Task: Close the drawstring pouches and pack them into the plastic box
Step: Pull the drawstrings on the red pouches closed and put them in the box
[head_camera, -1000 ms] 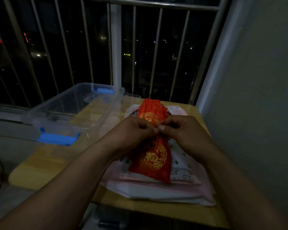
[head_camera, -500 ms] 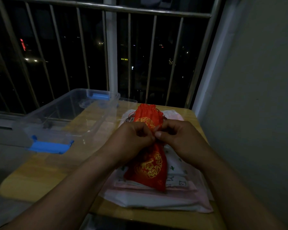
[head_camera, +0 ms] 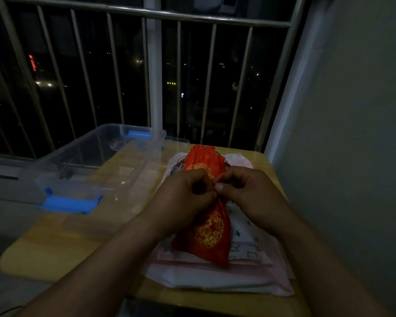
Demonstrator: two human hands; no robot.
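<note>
A red drawstring pouch [head_camera: 207,234] with gold print hangs between my hands above a stack of pale cloth pouches [head_camera: 245,266]. My left hand [head_camera: 183,197] and my right hand [head_camera: 245,193] meet at its neck, fingertips pinching the red cord. Behind them a second red pouch [head_camera: 201,159] with a gold emblem lies on the stack. The clear plastic box [head_camera: 89,161] with blue latches stands open on the table's left side.
The wooden table [head_camera: 55,243] sits against a metal railing [head_camera: 151,65] with dark night beyond. A grey wall [head_camera: 352,133] closes the right side. The clear lid [head_camera: 174,143] lies behind the box. The table's front edge is near my forearms.
My hands stay together at the pouch's neck, working the cord. The view has tilted slightly, so everything sits lower in the frame.
</note>
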